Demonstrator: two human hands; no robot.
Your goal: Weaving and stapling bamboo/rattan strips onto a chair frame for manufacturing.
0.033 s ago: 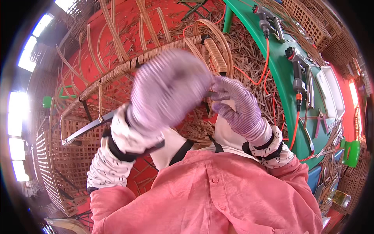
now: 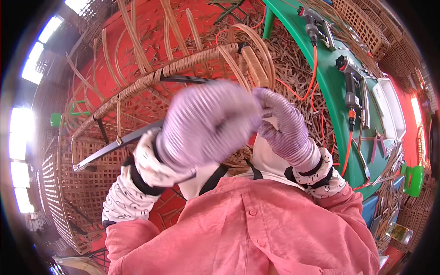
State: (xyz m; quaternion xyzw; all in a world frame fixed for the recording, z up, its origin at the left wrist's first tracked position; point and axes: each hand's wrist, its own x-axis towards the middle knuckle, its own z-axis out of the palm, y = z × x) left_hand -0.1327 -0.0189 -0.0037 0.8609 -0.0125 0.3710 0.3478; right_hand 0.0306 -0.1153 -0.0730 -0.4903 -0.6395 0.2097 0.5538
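Note:
A dark frame (image 2: pixel 110 147) with bars wrapped in pale rattan strip stretches in front of me. Its wrapped side bar (image 2: pixel 255 68) runs down to my hands. My left hand (image 2: pixel 211 123), in a lilac-and-white striped glove, is closed beside the bar's lower end. Motion blurs its fingers, and what they hold is hidden. In a matching glove, my right hand (image 2: pixel 288 128) has its bent fingers and thumb on the bar's lower end. A loose rattan strip (image 2: pixel 261 46) loops above the right hand. The frame's lower part is partly behind my hands.
A green table (image 2: pixel 327 78) on the right holds air tools (image 2: pixel 350 87) with orange hoses, a white tray (image 2: pixel 389 107) and pliers (image 2: pixel 376 144). Rattan scraps (image 2: pixel 293 64) litter the red floor. Woven baskets (image 2: pixel 362 23) stand at the upper right; a lattice panel (image 2: pixel 68 197) is at left.
My left hand has moved right and down, uncovering more of the frame's dark bar. The right hand has shifted slightly right, and the wrapped side bar has turned slightly.

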